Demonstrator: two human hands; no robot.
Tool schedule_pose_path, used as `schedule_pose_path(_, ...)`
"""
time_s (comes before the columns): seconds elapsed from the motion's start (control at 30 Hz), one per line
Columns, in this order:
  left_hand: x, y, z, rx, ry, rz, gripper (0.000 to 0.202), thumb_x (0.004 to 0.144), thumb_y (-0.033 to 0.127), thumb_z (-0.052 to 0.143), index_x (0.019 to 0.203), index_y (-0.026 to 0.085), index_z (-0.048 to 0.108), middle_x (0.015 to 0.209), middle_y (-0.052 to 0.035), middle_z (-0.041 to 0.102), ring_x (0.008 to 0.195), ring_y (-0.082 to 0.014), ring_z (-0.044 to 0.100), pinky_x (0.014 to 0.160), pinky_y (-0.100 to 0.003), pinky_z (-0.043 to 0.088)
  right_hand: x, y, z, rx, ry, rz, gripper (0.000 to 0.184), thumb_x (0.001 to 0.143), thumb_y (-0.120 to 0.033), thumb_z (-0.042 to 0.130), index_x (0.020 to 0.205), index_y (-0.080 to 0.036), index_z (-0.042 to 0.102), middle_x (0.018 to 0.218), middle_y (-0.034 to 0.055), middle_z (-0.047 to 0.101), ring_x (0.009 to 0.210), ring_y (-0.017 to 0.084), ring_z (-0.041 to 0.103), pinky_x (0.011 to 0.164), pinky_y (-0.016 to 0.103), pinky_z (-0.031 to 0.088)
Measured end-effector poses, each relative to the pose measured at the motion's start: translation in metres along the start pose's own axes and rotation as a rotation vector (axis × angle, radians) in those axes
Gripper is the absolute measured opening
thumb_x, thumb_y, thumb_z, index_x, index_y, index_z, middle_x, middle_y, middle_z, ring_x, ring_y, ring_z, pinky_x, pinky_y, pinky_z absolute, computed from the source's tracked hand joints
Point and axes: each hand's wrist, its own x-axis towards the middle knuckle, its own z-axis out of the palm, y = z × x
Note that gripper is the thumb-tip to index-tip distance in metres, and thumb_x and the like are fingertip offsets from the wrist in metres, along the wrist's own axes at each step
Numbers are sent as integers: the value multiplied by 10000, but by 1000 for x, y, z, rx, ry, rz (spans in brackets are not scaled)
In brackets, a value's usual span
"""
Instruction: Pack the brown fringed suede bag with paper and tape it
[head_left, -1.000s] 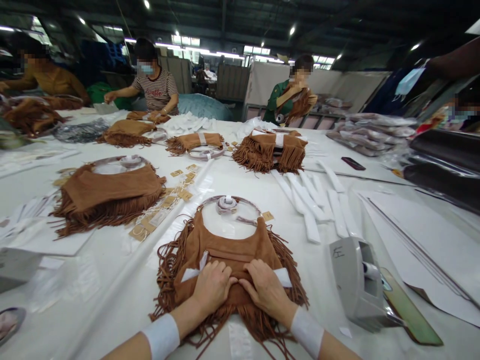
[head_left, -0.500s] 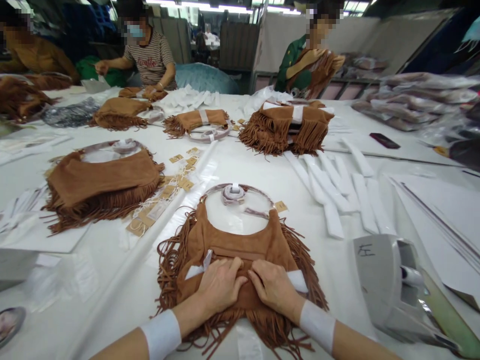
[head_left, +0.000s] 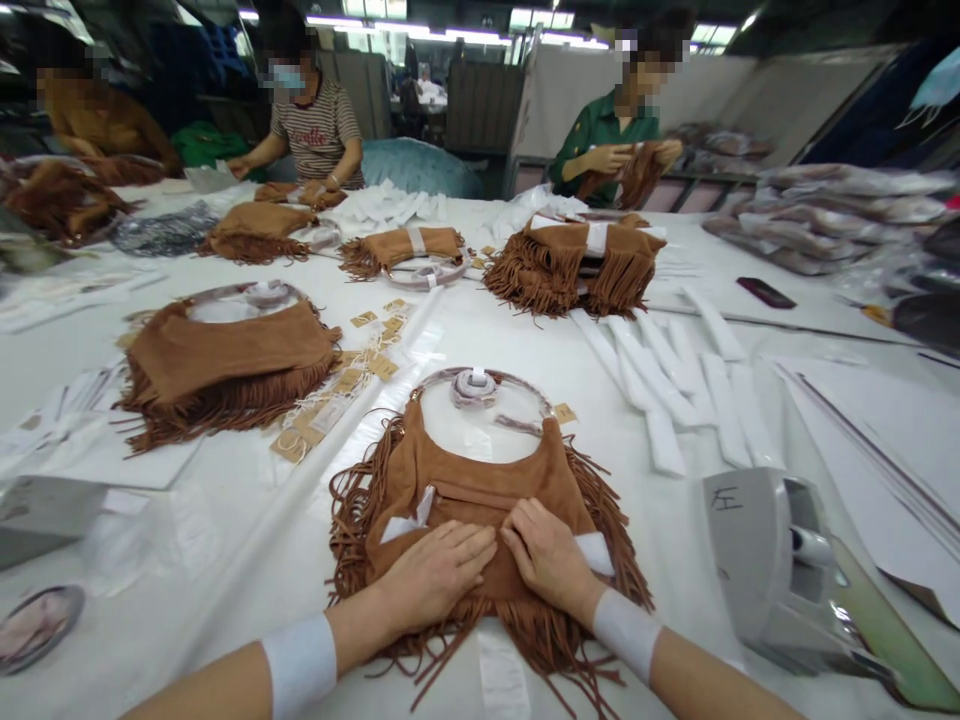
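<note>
Resting the left hand [head_left: 441, 570] flat on the lower middle of the brown fringed bag [head_left: 487, 478], fingers straight and side by side. Touching just beside it with the right hand [head_left: 551, 555], fingers bent, tips down on the bag; cannot tell whether gripping any of it. Compared with half a second ago, flattened out on the left, from bent fingers with the thumb showing; much the same on the right. Probably meaning broader contact there, with handling of the bag not yet finished. Still at lower centre of the frame, on the counter [head_left: 232, 575]. To either side of the hands, a left white tab [head_left: 401, 528] and a right white tab [head_left: 595, 553]; no telling whether joined underneath. Above, within the bag's handle, a rolled strap [head_left: 474, 388]. Farther out, at right of the frame, a grey tape dispenser [head_left: 757, 575] and, beyond, loose white strips [head_left: 664, 378]. At left, another brown bag [head_left: 232, 345] near paper tags [head_left: 382, 367]. In the upper right, a co-worker in green [head_left: 592, 132].
</note>
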Motion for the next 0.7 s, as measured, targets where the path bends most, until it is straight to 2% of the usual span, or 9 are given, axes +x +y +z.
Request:
schedule_pose_path(0.07, -3, 1, -1, -3, 16, -18, 419, 975, 262, 350, 1381, 171, 398, 1392, -105, 496, 1283, -215, 423, 1052, -400, 347, -1, -1, 0, -1, -12, 15, 219, 956, -232, 368, 788, -203, 505, 799, 47, 544, 778, 196, 501, 703, 320, 426)
schedule_pose_path(0.23, -2, 4, -1, -4, 69, -61, 405, 968, 279, 364, 1355, 187, 438, 1382, -95, 519, 1262, -221, 458, 992, -394, 374, 13, 3, -8, 103, 1, 131, 275, 971, -282, 350, 801, -214, 555, 792, 31, 613, 764, 183, 576, 721, 303, 442)
schedule_pose_path(0.37, -1, 4, -1, -30, 92, -69, 408, 967, 303, 368, 1355, 203, 443, 1381, -102, 521, 1237, -226, 477, 956, -394, 384, 66, 26, -14, 93, 119, 299, 285, 968, -325, 357, 898, -190, 598, 872, 68, 673, 808, 203, 623, 772, 321, 447)
schedule_pose_path(0.53, -1, 2, -2, -64, 96, -74, 394, 977, 316, 351, 1349, 216, 431, 1395, -66, 513, 1230, -221, 474, 956, -392, 363, 140, 51, 6, 96, 78, 434, 230, 869, -378, 565, 827, -162, 631, 705, 63, 665, 693, 211, 627, 655, 303, 433)
schedule_pose_path(0.6, -1, 2, -4, -76, 90, -77, 387, 982, 315, 339, 1346, 216, 424, 1403, -48, 506, 1233, -217, 469, 956, -390, 350, 155, 54, 16, 112, 51, 471, 227, 843, -380, 610, 789, -160, 626, 663, 34, 642, 646, 182, 605, 631, 289, 428)
schedule_pose_path(0.7, -1, 1, -6, -91, 69, -75, 378, 980, 308, 347, 1337, 211, 426, 1408, -42, 501, 1234, -220, 464, 950, -390, 339, 161, 57, 20, 155, 6, 484, 218, 834, -347, 617, 723, -160, 609, 656, 1, 628, 616, 147, 577, 618, 271, 420)
